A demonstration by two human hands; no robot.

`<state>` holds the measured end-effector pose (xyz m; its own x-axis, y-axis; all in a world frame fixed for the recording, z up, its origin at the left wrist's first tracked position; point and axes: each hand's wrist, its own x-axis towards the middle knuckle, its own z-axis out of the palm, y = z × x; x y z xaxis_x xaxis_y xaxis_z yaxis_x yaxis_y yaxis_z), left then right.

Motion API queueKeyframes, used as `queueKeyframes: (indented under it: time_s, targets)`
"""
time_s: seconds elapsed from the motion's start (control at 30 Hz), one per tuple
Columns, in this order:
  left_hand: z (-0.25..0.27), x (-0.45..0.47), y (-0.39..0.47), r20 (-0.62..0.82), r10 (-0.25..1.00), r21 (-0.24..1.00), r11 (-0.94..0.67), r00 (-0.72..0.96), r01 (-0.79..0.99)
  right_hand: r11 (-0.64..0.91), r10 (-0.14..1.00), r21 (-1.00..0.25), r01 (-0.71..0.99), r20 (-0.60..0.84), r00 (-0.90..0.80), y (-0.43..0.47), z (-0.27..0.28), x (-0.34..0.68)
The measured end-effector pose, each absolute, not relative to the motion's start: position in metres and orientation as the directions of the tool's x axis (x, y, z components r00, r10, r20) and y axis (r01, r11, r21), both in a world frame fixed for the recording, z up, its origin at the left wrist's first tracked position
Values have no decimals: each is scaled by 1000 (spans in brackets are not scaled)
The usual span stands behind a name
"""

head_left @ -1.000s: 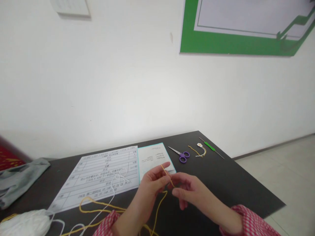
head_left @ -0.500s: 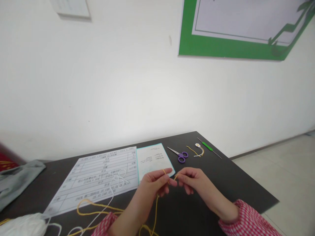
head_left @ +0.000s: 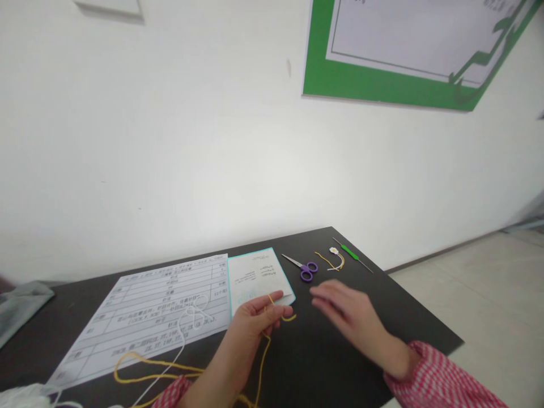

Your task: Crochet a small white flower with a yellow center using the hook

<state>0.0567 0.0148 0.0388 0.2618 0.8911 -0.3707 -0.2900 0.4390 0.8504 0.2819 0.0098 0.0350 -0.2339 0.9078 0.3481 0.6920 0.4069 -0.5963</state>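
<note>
Yellow yarn (head_left: 262, 362) is pinched in my left hand (head_left: 258, 317), looped over the forefinger, with a short tail poking out past the thumb. The rest of the strand hangs below the hand to the tabletop. To the right, my right hand (head_left: 348, 313) is apart from the yarn, slightly blurred, its fingers stretched out with nothing seen in them. Purple-handled scissors (head_left: 306, 270) lie just beyond it. Further back are a small white crocheted piece (head_left: 334, 251) with yarn tails and a green-handled crochet hook (head_left: 350, 253).
A large printed sheet (head_left: 140, 323) covers the left of the dark table (head_left: 323, 362). Beside it lies a booklet (head_left: 250, 275) with a turquoise edge. White yarn (head_left: 25, 396) sits at bottom left, near a grey cloth (head_left: 21, 306). A white wall stands behind the table.
My right hand has let go of the yellow yarn and moved right, its fingers straightening. My left hand keeps its pinch, and the yarn tail now sticks out freely. The view has shifted slightly.
</note>
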Motion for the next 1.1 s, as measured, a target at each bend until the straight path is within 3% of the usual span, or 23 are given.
queueKeyframes:
  time_s: [0.17,0.3,0.43,0.57,0.73,0.83,0.97,1.03,1.1]
  targets:
    - [38,53,20,-375,888,847,445,266,-290,25,939,-519,854,306,158,85,26,373]
    - [36,53,21,-383,886,852,448,261,-271,-140,941,-533,834,191,280,111,12,393]
    - [38,47,22,-368,894,861,432,257,-269,-226,933,-633,740,79,352,119,18,397]
    - [39,35,20,-349,904,859,415,249,-301,-155,947,-788,596,55,318,112,42,393]
    - [40,24,16,-329,916,836,396,230,-381,170,960,-949,264,220,173,75,70,327]
    - [40,23,16,-322,923,809,383,210,-446,249,968,-968,43,250,35,54,82,271]
    - [38,25,18,-343,918,762,396,200,-513,217,955,-958,-188,249,-163,44,79,223]
    - [36,25,19,-351,916,745,400,196,-534,222,935,-945,-238,276,-224,44,69,218]
    - [34,25,19,-352,915,735,400,196,-548,245,925,-954,-172,283,-255,44,57,223]
